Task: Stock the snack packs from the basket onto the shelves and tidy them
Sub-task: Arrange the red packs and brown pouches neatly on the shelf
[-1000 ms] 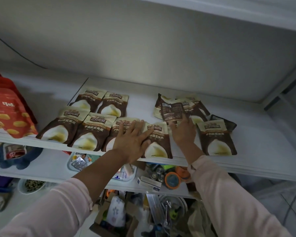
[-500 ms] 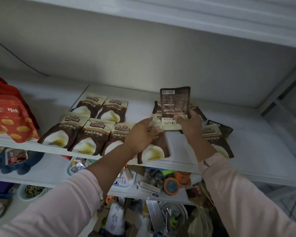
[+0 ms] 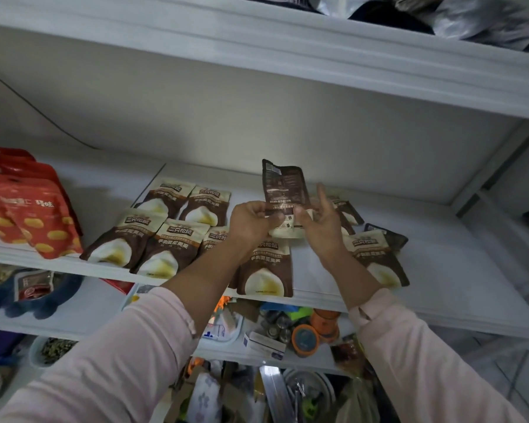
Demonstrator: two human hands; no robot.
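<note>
Your left hand (image 3: pixel 251 222) pinches the lower left corner of the brown snack pack (image 3: pixel 283 190), your right hand (image 3: pixel 321 228) pinches the lower right, one finger sticking up. Pack's held upright, back side facing you, above the shelf (image 3: pixel 455 270) where the other packs (image 3: pixel 165 248) lie flat.

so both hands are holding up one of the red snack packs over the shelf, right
Not quite. The head view shows the left hand and right hand holding up a brown snack pack, not a red one. The red packs sit untouched at the far left.
</note>
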